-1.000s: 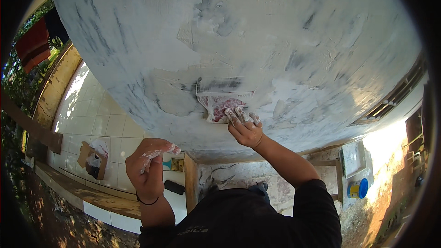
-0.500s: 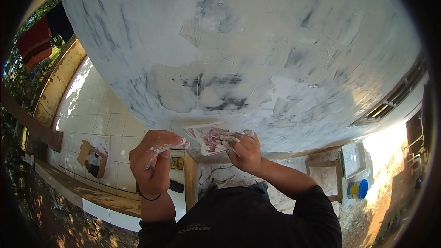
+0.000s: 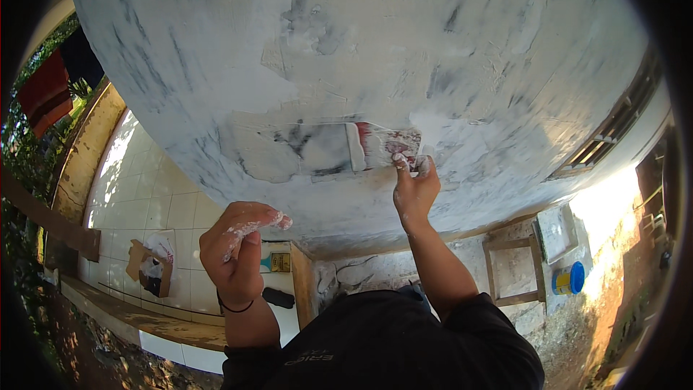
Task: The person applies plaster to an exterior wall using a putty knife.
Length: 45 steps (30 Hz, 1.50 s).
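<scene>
Patchy white-and-grey plaster wall (image 3: 346, 65) fills the upper field of view, marked with dark streaks and ridges of filler. White floor tiles (image 3: 137, 206) extend at the left behind a low weathered parapet (image 3: 81, 155).

Right hand (image 3: 416, 191): raised to the lower middle part of the wall. Its fingers, coated with white compound, grasp the lower right edge of a red flat spreader (image 3: 391, 144). The spreader is positioned at the wall face, immediately right of a dark-streaked patch. A thick white bead of compound (image 3: 356, 147) runs along its left edge; white residue covers part of its red face.

Left hand (image 3: 237, 249): held to the lower left of the spreader, well apart from it. Its fingers are bent and smeared with white compound; whether they grip anything cannot be told. A thin black band (image 3: 238, 309) encircles the wrist.

Surrounding items: an open cardboard box (image 3: 149, 269) rests on the tiles at the left. A teal-and-yellow item (image 3: 279, 262) and a black oblong object (image 3: 279, 297) lie just right of the left hand and forearm. At the right, a blue-and-yellow bucket (image 3: 568, 279) stands near a wooden frame (image 3: 537, 263), below a slatted opening (image 3: 610, 130).
</scene>
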### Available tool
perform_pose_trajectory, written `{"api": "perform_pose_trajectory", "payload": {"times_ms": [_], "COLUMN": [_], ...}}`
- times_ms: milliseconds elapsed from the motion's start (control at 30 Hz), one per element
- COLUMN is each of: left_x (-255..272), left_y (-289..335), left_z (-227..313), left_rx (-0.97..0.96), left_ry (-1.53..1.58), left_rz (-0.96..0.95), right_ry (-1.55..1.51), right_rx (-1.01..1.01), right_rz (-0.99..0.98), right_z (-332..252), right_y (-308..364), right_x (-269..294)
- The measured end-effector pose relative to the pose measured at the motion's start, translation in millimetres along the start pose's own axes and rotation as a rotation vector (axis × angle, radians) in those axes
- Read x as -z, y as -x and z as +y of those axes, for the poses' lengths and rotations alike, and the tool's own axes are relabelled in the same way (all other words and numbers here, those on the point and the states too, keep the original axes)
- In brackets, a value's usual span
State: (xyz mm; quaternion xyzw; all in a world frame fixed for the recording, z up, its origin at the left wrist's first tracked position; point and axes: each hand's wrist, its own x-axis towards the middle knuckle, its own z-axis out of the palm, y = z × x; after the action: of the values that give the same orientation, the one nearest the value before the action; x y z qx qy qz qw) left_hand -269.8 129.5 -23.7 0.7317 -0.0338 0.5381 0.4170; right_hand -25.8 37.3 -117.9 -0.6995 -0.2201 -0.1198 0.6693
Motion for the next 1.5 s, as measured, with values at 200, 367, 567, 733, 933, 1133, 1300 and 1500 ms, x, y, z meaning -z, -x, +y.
{"api": "perform_pose_trajectory", "payload": {"times_ms": [200, 367, 567, 733, 933, 1133, 1300, 1500], "left_x": [8.3, 11.9, 2.5, 4.4, 9.9, 12.1, 3.1, 9.6], "left_y": [2.8, 6.3, 2.6, 4.1, 1.8, -1.4, -11.8, -8.8], "left_z": [-1.3, -2.4, -0.8, -4.2, -18.2, -23.9, -23.5, -30.7], "left_rx": [0.009, 0.026, 0.01, 0.027, 0.017, 0.037, 0.022, 0.041], "left_ry": [-0.025, -0.014, 0.014, 0.026, 0.013, 0.028, 0.014, -0.003], "left_rz": [-0.02, 0.014, 0.017, 0.043, -0.006, 0.005, -0.017, -0.046], "right_ry": [-0.522, -0.64, -0.403, -0.355, -0.311, -0.627, -0.704, -0.237], "right_rx": [-0.203, -0.268, -0.197, -0.162, -0.247, -0.218, -0.34, 0.007], "right_rz": [-0.082, -0.267, -0.425, -0.079, 0.136, -0.166, -0.374, -0.021], "right_z": [53.3, 14.8, -17.9, -10.7, 33.9, 16.5, -8.2, 23.7], "right_y": [-16.1, 13.9, 58.1, 50.8, -4.8, 20.6, 60.3, 43.2], "right_x": [69.8, 50.2, -58.3, -63.7, 24.4, 46.4, -36.4, -42.8]}}
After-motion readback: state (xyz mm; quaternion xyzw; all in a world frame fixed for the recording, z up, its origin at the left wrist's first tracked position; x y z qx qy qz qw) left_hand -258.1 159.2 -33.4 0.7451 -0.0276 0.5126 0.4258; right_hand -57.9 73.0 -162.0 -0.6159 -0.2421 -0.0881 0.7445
